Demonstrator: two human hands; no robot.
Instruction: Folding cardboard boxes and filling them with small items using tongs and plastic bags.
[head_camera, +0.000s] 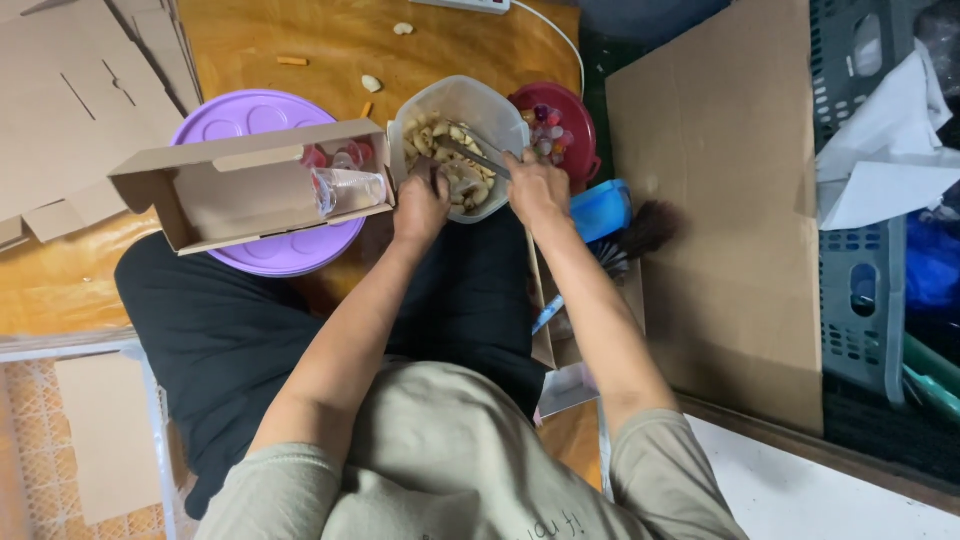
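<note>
A seated person's right hand (537, 190) closes its grip on metal tongs (478, 155) that reach into a clear, rounded-square plastic tub (460, 100) of pale, knobbly pieces on the glossy wooden floor (330, 40). The left hand (420, 208) rests at the tub's near rim, fingers curled; whether it holds anything cannot be told. Beside it, an open cardboard box (240, 185) holding clear plastic cups (348, 188) lies across a purple round lid (250, 115).

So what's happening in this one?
A person sitting on the floor works over a clear tub of pale snack pieces. The right hand holds metal tongs in the tub, and the left hand reaches into it beside them. To the left, an open cardboard box with a plastic cup inside rests on a purple lid.
</note>
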